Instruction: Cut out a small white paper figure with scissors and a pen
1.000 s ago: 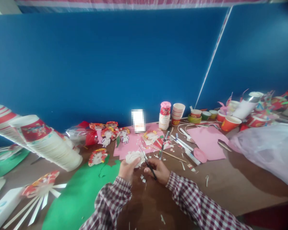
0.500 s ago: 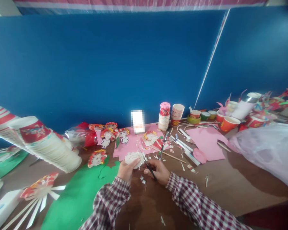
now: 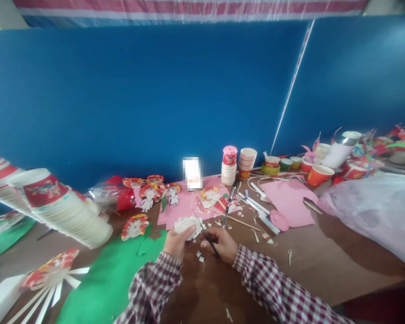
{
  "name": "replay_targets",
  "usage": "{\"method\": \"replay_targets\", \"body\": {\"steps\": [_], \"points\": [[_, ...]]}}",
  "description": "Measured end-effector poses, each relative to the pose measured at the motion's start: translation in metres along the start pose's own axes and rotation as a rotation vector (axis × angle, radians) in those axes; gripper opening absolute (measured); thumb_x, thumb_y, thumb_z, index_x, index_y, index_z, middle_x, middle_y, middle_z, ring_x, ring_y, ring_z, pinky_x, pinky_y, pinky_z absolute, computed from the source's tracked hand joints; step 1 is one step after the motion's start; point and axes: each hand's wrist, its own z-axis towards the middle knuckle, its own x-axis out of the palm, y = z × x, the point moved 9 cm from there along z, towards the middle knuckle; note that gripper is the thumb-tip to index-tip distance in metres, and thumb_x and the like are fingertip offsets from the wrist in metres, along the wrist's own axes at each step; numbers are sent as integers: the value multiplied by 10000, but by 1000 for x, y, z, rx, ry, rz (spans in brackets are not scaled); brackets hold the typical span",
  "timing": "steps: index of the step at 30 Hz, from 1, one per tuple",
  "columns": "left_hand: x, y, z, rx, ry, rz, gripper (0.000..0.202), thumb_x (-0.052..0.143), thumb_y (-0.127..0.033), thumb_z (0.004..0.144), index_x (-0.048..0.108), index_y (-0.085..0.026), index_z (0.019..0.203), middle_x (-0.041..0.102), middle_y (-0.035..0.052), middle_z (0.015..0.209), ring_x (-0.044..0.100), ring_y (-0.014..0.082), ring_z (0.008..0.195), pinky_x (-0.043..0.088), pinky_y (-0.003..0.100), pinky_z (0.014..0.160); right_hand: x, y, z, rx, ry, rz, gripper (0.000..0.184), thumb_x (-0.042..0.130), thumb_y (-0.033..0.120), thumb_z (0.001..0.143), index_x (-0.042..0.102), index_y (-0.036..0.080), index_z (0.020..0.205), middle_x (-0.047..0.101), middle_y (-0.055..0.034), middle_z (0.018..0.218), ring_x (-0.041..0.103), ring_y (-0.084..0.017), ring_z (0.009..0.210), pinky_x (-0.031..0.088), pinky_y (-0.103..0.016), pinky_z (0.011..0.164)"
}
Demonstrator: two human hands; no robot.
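My left hand (image 3: 175,243) is closed on a white paper cut-out (image 3: 186,224) with a frilled edge, held just above the brown table (image 3: 324,265). My right hand (image 3: 222,243) grips small black-handled scissors (image 3: 205,234), whose blades point up and left to the cut-out's right edge. Small white paper scraps (image 3: 200,256) lie on the table under both hands. Both arms wear red and white checked sleeves.
A green sheet (image 3: 108,279) lies at the left front, pink sheets (image 3: 290,200) behind the hands. A long lying stack of paper cups (image 3: 60,207) fills the left. Upright cup stacks (image 3: 239,164), coloured cups, paper figures, sticks and a white plastic bag (image 3: 374,211) crowd the back and right.
The view has shifted slightly; both hands stay together on the cut-out and scissors, with no clear change in grip.
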Motion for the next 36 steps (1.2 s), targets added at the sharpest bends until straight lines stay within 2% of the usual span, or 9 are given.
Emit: {"method": "replay_targets", "body": {"steps": [13,19,26,32,36], "points": [[-3,1,3,1,-36,42,276,798,-271,484,684,-127,690,680,36,666,617,175,636,486,278,586,2,5,0,19,-6,65,337,687,435,689,621,125,804,500,32,576,424,-71,491,324,-176,448],[-3,2,3,0,-41,38,280,800,-276,478,679,-124,680,681,44,661,622,191,644,488,285,573,0,5,0,24,-18,27,319,691,425,689,616,132,790,474,46,553,401,-67,469,308,-176,441],[-2,3,3,-18,-46,8,267,797,-257,486,674,-127,683,679,37,661,606,167,594,477,266,532,-2,6,0,-4,-44,-42,301,687,427,693,629,138,760,496,36,566,416,-78,499,316,-179,461],[-5,6,4,-55,-53,10,234,800,-261,480,666,-140,629,659,17,600,584,145,540,452,241,478,-5,-6,-2,90,-74,1,291,668,426,710,619,152,797,467,57,500,408,-69,398,314,-172,376],[-9,8,5,-64,-52,-1,274,798,-273,482,677,-137,687,673,26,648,591,142,558,454,234,474,-11,-1,0,70,-129,62,282,672,411,706,609,153,802,499,52,499,430,-65,385,359,-176,381]]}}
